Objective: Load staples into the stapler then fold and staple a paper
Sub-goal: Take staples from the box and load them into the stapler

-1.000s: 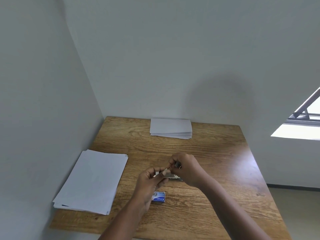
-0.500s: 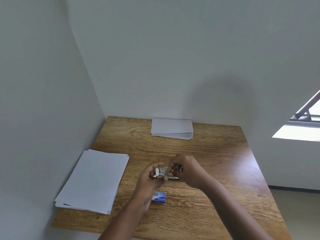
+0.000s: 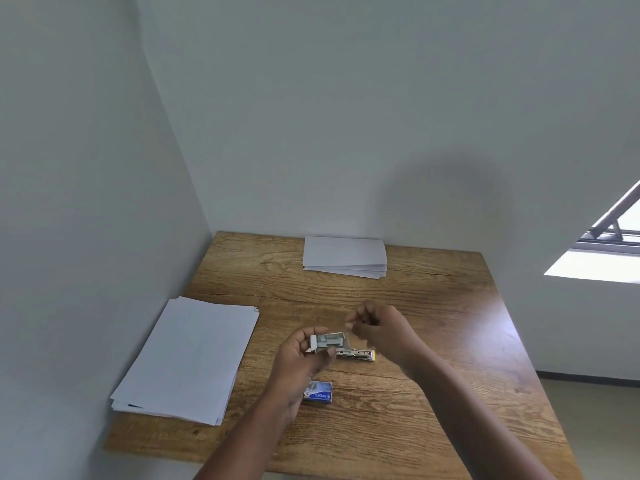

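Two hands above table [image 3: 450,306], near centre. Left hand [image 3: 301,355]: fingers curled round open staple tray [image 3: 329,342], tray held level, staples [image 3: 332,340] visible inside. Right hand [image 3: 377,327]: just right of tray, fingers curled, thumb and forefinger pinched together; pinched item too small to tell. Stapler [image 3: 356,355]: flat on table, directly below tray, partly hidden by left hand. Blue box sleeve [image 3: 318,393]: on table, near left wrist. Loose paper stack [image 3: 187,358]: left table edge, beside wall. Folded paper stack [image 3: 344,256]: far edge of table, well apart from hands.
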